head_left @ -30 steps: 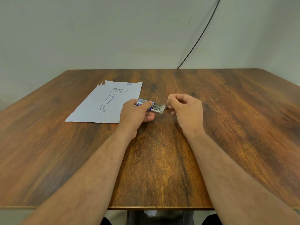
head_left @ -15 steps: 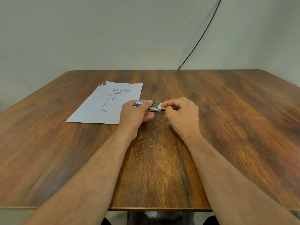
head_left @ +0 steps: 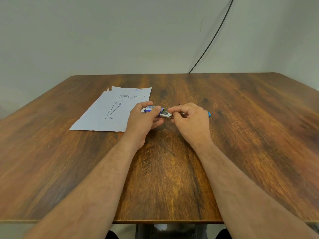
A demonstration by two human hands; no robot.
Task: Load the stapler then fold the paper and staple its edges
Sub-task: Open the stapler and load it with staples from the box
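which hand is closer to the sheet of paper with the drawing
Left. The left hand overlaps the paper at its near right corner; the right hand is farther right, apart from it.

The left hand (head_left: pixel 143 122) grips a small blue staple box (head_left: pixel 156 111) with its tray slid out; the right hand (head_left: pixel 190 120) pinches at the tray's end. A sheet of paper (head_left: pixel 110 111) with a drawn figure lies left on the wooden table (head_left: pixel 241 135); a blue object (head_left: pixel 209 114) peeks from behind the right hand.

Wooden table (head_left: pixel 241 135) with paper (head_left: pixel 107 114), blue stapler (head_left: pixel 209 114).
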